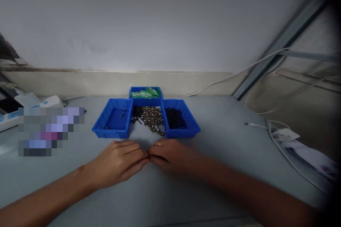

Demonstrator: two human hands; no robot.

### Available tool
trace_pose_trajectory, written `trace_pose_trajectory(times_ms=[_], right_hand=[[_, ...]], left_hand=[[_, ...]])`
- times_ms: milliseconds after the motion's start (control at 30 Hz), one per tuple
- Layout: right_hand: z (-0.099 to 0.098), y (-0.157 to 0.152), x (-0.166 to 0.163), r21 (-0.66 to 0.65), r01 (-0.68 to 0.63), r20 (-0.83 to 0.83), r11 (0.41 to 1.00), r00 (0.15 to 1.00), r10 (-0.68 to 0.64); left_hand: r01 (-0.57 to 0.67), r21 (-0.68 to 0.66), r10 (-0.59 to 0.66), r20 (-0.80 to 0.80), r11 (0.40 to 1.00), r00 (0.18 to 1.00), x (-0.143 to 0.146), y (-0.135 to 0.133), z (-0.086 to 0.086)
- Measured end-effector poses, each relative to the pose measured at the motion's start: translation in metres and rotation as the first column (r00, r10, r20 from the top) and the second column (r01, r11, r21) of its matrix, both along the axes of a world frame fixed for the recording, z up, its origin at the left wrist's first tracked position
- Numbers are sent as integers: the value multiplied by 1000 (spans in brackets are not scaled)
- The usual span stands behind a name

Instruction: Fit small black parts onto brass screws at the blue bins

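Note:
My left hand and my right hand meet fingertip to fingertip over the grey table, in front of the bins. Both are closed in a pinch; whatever sits between the fingertips is too small and hidden to name. Just beyond them lies a heap of brass-coloured screw-like parts, with dark screws along its left side. A blue bin on the left holds a few loose screws. In the right blue bin is a pile of small black parts.
Behind the heap stands a third blue bin with green plastic packets. A power strip and a pixelated object are at the left. White cables run along the right, near a metal frame.

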State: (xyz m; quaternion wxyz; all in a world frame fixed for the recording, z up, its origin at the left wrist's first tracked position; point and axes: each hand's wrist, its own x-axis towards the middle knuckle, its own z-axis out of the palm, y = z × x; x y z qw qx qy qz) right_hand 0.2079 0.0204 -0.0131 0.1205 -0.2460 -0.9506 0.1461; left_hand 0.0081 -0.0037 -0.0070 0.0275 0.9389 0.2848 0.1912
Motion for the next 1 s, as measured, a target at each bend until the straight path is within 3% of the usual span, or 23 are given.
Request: trace_pose_trajectory(times_ms=[133,367,600,867,1000], right_hand=[[2,-1,2,-21,43,15,999,999,-43],[9,-3,3,-143,226,27,964,974,-224],[14,-7,2,-274,135,-112,952,979,-171],[5,-2,3,-98,91,28,991,996,-89],[4,0,3,-61,90,45,994,995,-87]], left_hand=[[-29,16,30,-5,999,1000,0,1,1],[-64,-125,57,-65,990,996,-2,6,2],[-55,-151,48,-54,987,997,1,6,-6],[-121,-167,118,-32,978,993,-2,6,-3],[-23,-202,32,37,979,999,-1,3,0]])
